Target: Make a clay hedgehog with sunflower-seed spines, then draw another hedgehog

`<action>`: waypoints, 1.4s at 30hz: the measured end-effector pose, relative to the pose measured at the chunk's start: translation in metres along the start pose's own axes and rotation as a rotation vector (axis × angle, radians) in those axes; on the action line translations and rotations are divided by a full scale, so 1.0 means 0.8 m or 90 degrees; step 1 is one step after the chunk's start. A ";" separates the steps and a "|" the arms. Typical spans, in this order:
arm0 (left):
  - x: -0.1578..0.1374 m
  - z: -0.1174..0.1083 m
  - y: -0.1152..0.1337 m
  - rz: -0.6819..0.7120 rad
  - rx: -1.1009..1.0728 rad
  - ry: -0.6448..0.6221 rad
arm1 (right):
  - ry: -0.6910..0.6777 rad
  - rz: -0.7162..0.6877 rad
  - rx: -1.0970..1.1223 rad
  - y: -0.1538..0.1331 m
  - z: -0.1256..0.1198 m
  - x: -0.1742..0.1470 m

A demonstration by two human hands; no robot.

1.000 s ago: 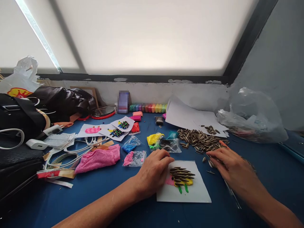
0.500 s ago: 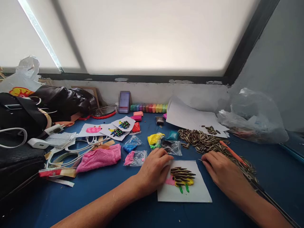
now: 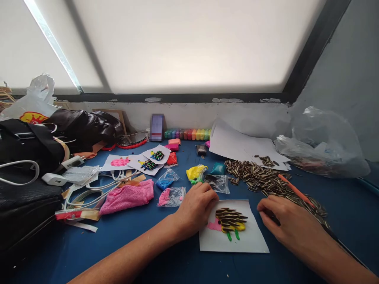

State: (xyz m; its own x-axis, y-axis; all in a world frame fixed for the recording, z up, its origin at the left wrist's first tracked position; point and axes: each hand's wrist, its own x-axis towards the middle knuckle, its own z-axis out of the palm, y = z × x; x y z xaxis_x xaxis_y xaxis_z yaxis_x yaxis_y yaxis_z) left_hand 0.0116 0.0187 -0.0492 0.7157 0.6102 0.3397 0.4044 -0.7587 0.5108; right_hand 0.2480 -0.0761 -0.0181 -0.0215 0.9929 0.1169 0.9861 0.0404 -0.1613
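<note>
A square white paper (image 3: 237, 246) bears a clay hedgehog (image 3: 233, 227) with a pink head, yellow body and green legs. Striped sunflower seeds (image 3: 232, 217) stick out of its back as spines. Over the paper's upper left edge lies my left hand (image 3: 197, 207), its fingers curled in and the tips mostly hidden. My right hand (image 3: 281, 217) hovers just right of the paper, in front of the loose seed pile (image 3: 247, 171). Its thumb and forefinger are bent close together, and anything small between them is too hard to see.
Bags of clay (image 3: 197, 172) in several colours lie beyond the paper. An orange stick (image 3: 296, 191) rests on the seeds. Finished hedgehog cards (image 3: 148, 165), a pink cloth (image 3: 128, 196) and white cables (image 3: 89, 189) are on the left. White sheets (image 3: 231, 146) and a plastic bag (image 3: 322, 146) stand behind.
My right hand has shifted slightly right and down, away from the paper. The thin tip that showed at its fingertips is no longer visible. My left hand stays on the paper; the view turned slightly.
</note>
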 end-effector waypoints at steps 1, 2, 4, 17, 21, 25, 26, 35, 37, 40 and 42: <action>0.001 0.000 0.000 0.001 0.004 -0.001 | -0.011 -0.004 0.005 -0.001 0.001 0.000; 0.001 0.001 0.000 0.001 0.006 -0.001 | -0.017 -0.007 0.012 -0.002 0.002 0.001; 0.002 0.002 0.000 0.001 0.009 0.004 | -0.021 -0.008 0.026 -0.004 0.004 0.002; 0.006 0.009 -0.002 0.009 0.003 0.026 | 0.112 -0.021 0.188 -0.009 -0.017 -0.008; 0.004 0.007 -0.003 0.029 -0.033 0.058 | 0.058 -0.037 0.216 -0.025 -0.031 -0.019; -0.002 -0.003 0.000 0.052 -0.098 0.080 | -0.017 -0.056 0.187 -0.037 -0.033 -0.026; -0.004 -0.007 0.001 0.048 -0.117 0.075 | -0.023 -0.064 0.179 -0.038 -0.032 -0.027; -0.013 -0.011 0.005 0.032 -0.149 0.031 | -0.006 -0.110 0.173 -0.037 -0.016 -0.027; -0.012 -0.009 0.004 0.080 -0.128 0.036 | -0.012 -0.103 0.173 -0.038 -0.012 -0.028; -0.011 -0.008 0.004 0.130 -0.088 0.007 | -0.012 -0.096 0.175 -0.040 -0.006 -0.030; -0.012 -0.007 0.004 0.138 -0.067 -0.014 | -0.010 -0.094 0.175 -0.040 -0.002 -0.030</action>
State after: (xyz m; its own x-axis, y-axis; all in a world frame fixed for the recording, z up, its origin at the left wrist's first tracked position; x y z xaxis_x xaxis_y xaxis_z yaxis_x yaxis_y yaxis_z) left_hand 0.0030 0.0118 -0.0460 0.7924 0.4297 0.4330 0.1793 -0.8425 0.5080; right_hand 0.2172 -0.1016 -0.0141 -0.1666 0.9754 0.1440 0.8904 0.2116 -0.4030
